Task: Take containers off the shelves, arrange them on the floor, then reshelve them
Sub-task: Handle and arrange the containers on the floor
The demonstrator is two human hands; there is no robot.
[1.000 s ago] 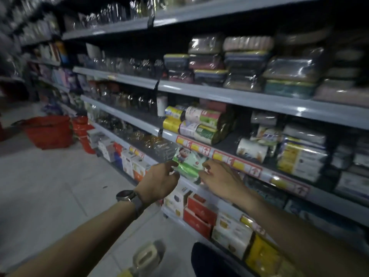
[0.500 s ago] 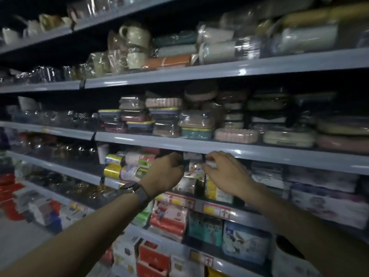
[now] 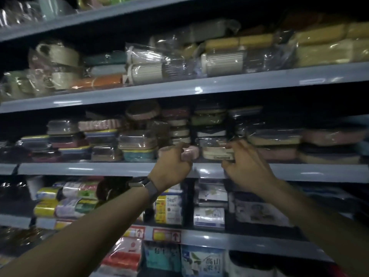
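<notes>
Both hands reach up to the middle grey shelf [image 3: 111, 169], which holds stacks of plastic-wrapped food containers. My left hand [image 3: 173, 161], with a watch on its wrist, curls its fingers round the end of a pink container [image 3: 192, 152] at the shelf's front edge. My right hand [image 3: 244, 164] has its fingers on the right end of a cream container [image 3: 214, 152] wrapped in clear film, thumb low at its corner. The two containers sit side by side at the bottom of their stacks.
Stacked wrapped containers [image 3: 137, 144] fill the shelf to both sides. The shelf above carries wrapped mugs [image 3: 58, 54] and ribbed cream canisters [image 3: 147, 71]. Below are boxed goods [image 3: 168, 207] and rolls with yellow ends [image 3: 46, 208]. The lighting is dim.
Both hands rose from the lower shelf with the boxed goods up to the container shelf, and the view tilted upward. The left hand now grips a pink container; the right touches a cream one.
</notes>
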